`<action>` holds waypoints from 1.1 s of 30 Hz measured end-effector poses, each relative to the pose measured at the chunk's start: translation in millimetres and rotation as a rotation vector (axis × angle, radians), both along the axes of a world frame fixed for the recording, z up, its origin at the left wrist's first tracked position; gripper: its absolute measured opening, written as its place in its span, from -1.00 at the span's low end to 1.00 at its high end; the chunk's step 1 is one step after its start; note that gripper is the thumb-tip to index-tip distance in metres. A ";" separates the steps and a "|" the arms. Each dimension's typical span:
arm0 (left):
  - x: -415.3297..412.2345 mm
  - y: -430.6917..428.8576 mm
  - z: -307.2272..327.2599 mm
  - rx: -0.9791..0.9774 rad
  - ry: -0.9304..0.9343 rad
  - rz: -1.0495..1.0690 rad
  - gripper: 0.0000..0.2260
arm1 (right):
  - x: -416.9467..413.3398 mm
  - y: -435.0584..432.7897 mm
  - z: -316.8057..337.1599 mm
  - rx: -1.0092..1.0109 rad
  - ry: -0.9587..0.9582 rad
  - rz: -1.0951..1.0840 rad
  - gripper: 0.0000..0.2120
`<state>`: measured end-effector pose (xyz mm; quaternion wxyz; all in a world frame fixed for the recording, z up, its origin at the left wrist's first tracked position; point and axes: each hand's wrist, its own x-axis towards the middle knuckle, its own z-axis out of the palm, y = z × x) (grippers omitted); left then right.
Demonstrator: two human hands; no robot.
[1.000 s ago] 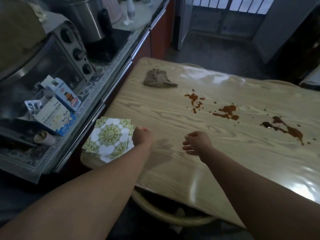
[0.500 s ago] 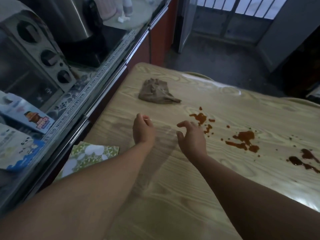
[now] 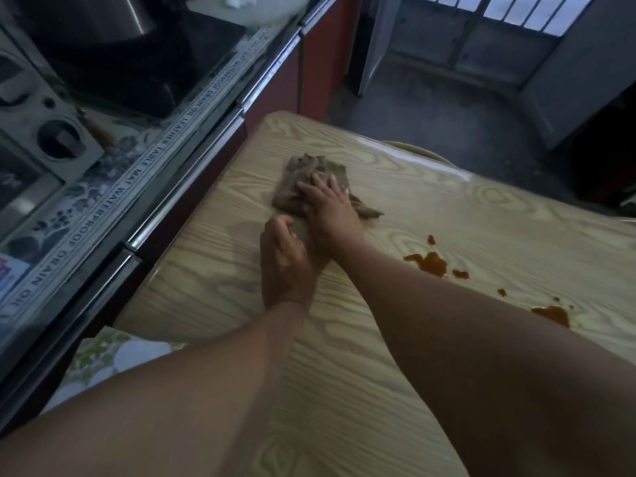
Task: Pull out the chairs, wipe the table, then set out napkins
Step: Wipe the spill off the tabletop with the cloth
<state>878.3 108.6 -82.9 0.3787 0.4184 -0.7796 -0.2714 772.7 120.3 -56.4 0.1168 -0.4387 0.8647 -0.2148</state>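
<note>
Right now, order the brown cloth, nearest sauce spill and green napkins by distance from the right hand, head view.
1. Brown crumpled cloth: under the right hand.
2. Reddish-brown sauce spill: to its right.
3. Green patterned napkins: at the near-left edge.

Along the mat (image 3: 113, 199) edge on the counter (image 3: 186, 176), the same words run again and again: WATERPROOF DRAIN OIL LEATHER TABLE MAT.
</note>
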 end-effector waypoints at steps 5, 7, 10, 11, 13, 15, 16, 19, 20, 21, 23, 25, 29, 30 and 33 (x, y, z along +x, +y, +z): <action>-0.7 1.2 -0.9 -0.142 -0.166 -0.015 -0.86 | -32.1 2.7 -8.6 0.197 0.072 -0.036 -0.54; -0.2 2.8 0.1 -0.168 -0.220 -0.039 -0.88 | -43.3 15.8 -6.2 0.228 0.038 -0.168 -0.53; 1.5 4.7 1.4 -0.189 -0.271 -0.066 -0.87 | -49.7 43.1 -4.8 0.241 0.022 -0.312 -0.51; 1.7 4.9 2.4 -0.184 -0.284 -0.085 -0.86 | -50.1 53.6 -4.3 0.245 0.018 -0.334 -0.51; 2.5 4.9 4.0 -0.187 -0.311 -0.140 -0.84 | -51.2 73.8 -3.6 0.246 0.001 -0.354 -0.51; 3.8 6.2 4.8 -0.216 -0.346 -0.186 -0.83 | -52.2 93.5 -1.4 0.244 -0.012 -0.356 -0.52; 3.9 6.6 5.0 -0.230 -0.359 -0.201 -0.83 | -51.8 102.7 -0.5 0.243 -0.016 -0.348 -0.52; 3.6 10.8 7.7 -0.248 -0.386 -0.237 -0.82 | -40.4 132.0 0.8 0.227 -0.022 -0.293 -0.53; 3.2 11.5 8.4 -0.251 -0.391 -0.251 -0.81 | -34.2 139.9 -0.2 0.219 -0.017 -0.270 -0.53; 3.0 13.1 9.2 -0.258 -0.393 -0.277 -0.81 | -26.9 149.3 0.0 0.213 -0.016 -0.254 -0.52; 3.8 14.5 10.1 -0.276 -0.405 -0.347 -0.80 | -11.4 163.6 -0.3 0.186 -0.014 -0.203 -0.52; 4.1 16.9 10.9 -0.309 -0.411 -0.423 -0.79 | 3.3 179.8 3.5 0.164 -0.024 -0.133 -0.52; 7.5 22.0 13.8 -0.332 -0.445 -0.484 -0.82 | 28.0 211.3 16.4 0.151 -0.097 0.000 -0.46; 7.5 23.7 13.4 -0.328 -0.464 -0.479 -0.83 | 33.3 216.4 20.1 0.159 -0.097 0.008 -0.48; -0.5 32.1 10.5 -0.204 -0.434 -0.387 -0.83 | 52.2 222.8 44.5 0.153 -0.016 -0.142 -0.65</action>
